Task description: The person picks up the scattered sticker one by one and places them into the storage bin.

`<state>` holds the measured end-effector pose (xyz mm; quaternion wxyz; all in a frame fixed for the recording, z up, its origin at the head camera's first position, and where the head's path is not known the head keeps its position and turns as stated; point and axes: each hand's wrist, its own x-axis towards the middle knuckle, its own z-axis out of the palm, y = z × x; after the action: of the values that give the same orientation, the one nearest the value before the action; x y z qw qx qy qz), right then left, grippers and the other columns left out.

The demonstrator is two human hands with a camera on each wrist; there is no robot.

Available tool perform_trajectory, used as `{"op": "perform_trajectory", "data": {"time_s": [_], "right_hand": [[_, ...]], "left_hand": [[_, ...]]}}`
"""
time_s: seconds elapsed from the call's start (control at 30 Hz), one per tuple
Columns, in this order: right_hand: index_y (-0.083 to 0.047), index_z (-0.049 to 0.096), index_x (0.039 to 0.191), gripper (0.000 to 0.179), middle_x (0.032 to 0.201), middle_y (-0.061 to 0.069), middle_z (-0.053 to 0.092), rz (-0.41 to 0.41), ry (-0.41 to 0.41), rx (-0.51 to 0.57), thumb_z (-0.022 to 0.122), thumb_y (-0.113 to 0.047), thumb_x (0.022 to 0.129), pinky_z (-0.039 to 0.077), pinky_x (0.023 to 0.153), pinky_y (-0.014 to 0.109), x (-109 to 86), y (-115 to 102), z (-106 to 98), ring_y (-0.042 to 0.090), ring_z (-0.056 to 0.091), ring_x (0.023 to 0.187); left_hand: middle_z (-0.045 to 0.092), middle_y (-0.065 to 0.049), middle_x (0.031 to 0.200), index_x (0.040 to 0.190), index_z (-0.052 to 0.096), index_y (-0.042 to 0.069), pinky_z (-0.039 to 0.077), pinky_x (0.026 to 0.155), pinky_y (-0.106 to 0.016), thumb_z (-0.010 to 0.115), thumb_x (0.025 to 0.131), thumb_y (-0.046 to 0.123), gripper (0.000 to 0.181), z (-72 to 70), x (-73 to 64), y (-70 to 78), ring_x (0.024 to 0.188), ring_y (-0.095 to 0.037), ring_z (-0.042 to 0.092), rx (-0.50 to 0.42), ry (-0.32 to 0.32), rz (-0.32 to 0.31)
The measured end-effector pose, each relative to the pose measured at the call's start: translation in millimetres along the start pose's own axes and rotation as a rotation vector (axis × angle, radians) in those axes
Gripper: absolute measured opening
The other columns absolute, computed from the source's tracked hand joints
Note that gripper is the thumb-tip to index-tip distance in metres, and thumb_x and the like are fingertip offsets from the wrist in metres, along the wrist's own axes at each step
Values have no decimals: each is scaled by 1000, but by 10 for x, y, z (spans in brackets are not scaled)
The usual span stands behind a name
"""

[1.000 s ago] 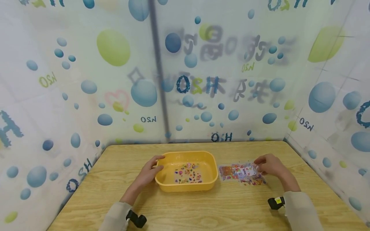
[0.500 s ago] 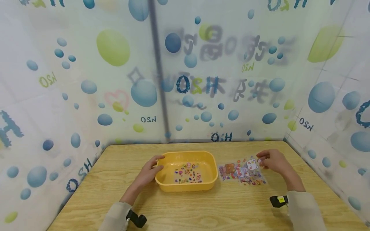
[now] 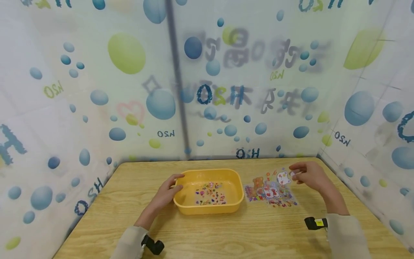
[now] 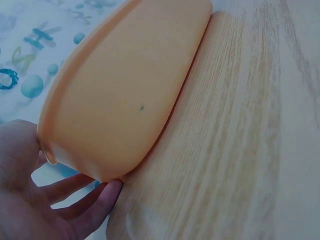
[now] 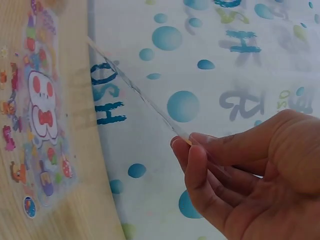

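A yellow plastic basin point(image 3: 207, 209) sits mid-table with a clear sheet of small colourful stickers point(image 3: 210, 196) in it. My left hand point(image 3: 168, 190) holds its left end; in the left wrist view, the thumb side is at the rim and fingers reach the bottom edge of the basin point(image 4: 125, 90). Right of the basin, my right hand point(image 3: 308, 176) pinches a clear sticker sheet point(image 3: 283, 178) by one corner, tilting it up off the table. Edge-on in the right wrist view, the sheet point(image 5: 142, 97) runs from thumb and fingertips. Another sticker sheet point(image 5: 45, 117) with a white bunny lies beneath.
The wooden table point(image 3: 210, 237) ends at a patterned curtain point(image 3: 258, 108), which also closes in both sides. Black wrist cameras sit at both cuffs, the right camera point(image 3: 315, 223) above the table.
My right hand has moved up and to the right, lifting the pinched sticker sheet away from the pile, so more of the sheet below shows. The left hand and basin have stayed put.
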<state>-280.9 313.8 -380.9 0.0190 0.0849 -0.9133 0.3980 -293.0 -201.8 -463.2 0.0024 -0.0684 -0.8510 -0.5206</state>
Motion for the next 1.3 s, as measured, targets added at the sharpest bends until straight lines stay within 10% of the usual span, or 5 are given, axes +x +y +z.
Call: {"op": "perform_trajectory", "data": {"time_s": [0.93, 1.3], "right_hand": [[5, 63, 134, 39, 108, 21, 75, -105, 136, -88, 67, -9, 99, 40, 48, 30, -165, -544, -25, 10, 66, 70], [7, 63, 134, 39, 116, 25, 72, -149, 99, -30, 68, -5, 97, 54, 60, 27, -86, -718, 207, 17, 68, 72]], "left_hand": [[50, -26, 151, 149, 53, 14, 57, 94, -48, 56, 106, 15, 42, -18, -6, 4, 124, -41, 61, 0, -14, 16], [54, -27, 146, 148, 54, 13, 58, 90, -45, 56, 106, 14, 42, -7, -19, -2, 122, -39, 62, -14, -13, 10]]}}
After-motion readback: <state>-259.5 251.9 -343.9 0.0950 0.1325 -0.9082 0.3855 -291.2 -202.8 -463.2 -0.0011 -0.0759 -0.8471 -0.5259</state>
